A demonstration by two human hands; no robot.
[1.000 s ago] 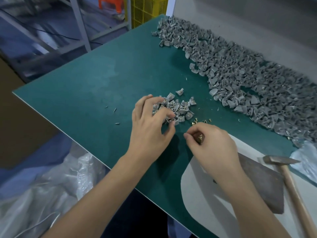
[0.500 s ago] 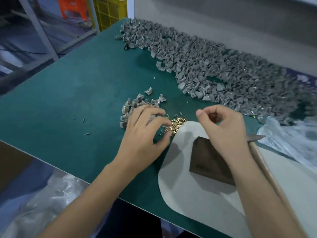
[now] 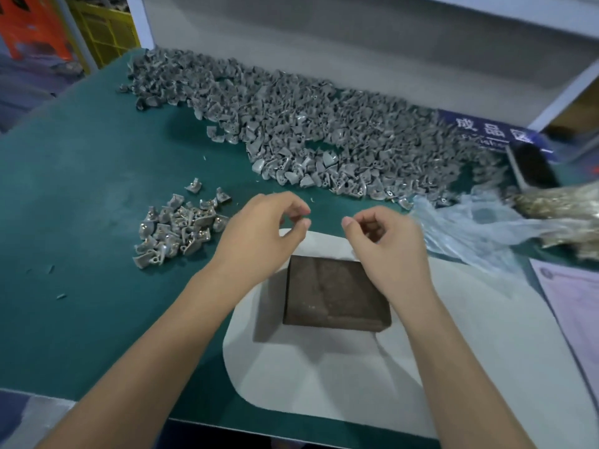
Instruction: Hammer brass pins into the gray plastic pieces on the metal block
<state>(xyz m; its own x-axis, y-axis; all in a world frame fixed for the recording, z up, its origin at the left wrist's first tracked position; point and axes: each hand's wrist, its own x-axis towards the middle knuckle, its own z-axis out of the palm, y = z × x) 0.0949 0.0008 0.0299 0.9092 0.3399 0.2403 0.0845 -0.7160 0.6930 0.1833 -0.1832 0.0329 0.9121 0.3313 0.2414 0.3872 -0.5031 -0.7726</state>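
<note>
Metal block point(image 3: 337, 291) bare; both hands point(image 3: 262, 231) hover, perhaps pinching something.

blue sign point(image 3: 486, 132) at the bench's far right: white Chinese characters "成品", a third character cut off by the dark object in front; smaller Latin line underneath, blurred, unreadable. printed sheet point(image 3: 573, 293) at right edge has text, too small to read

Counted two hands point(image 3: 259, 231), one metal block point(image 3: 334, 293), two piles of gray plastic pieces point(image 3: 324, 137), one clear plastic bag point(image 3: 470, 228).
</note>
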